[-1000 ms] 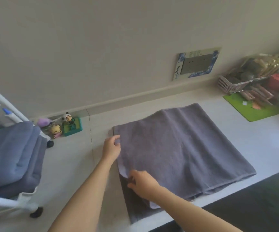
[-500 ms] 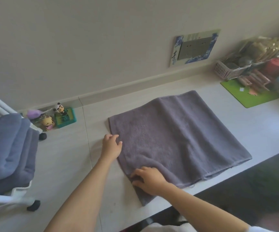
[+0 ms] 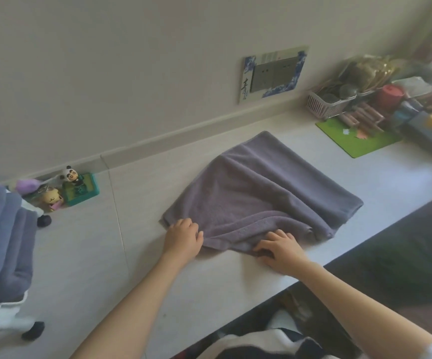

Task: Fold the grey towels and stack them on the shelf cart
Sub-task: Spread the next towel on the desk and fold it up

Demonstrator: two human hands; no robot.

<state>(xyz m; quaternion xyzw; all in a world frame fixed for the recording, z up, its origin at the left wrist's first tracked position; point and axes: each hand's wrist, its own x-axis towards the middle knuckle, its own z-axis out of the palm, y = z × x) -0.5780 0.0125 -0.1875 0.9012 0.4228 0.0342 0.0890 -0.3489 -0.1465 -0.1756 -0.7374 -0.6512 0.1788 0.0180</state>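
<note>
A grey towel (image 3: 261, 193) lies on the white table (image 3: 85, 268), bunched and creased along its near edge. My left hand (image 3: 182, 239) grips the towel's near left corner. My right hand (image 3: 278, 248) pinches the near edge further right, where the cloth rolls into a thick fold. At the far left stands the white shelf cart (image 3: 5, 310) with folded grey-blue towels (image 3: 0, 242) stacked on it.
Small toy figures (image 3: 62, 187) sit by the wall at the left. A wall socket panel (image 3: 274, 73) hangs above the table. At the right are a green mat (image 3: 360, 142), a pink basket (image 3: 323, 106) and cluttered items. The table's front edge runs diagonally at lower right.
Both hands have pulled the towel's left side toward the near edge, so the flat cloth is now gathered and creased. The view has shifted, and the cart sits further left.
</note>
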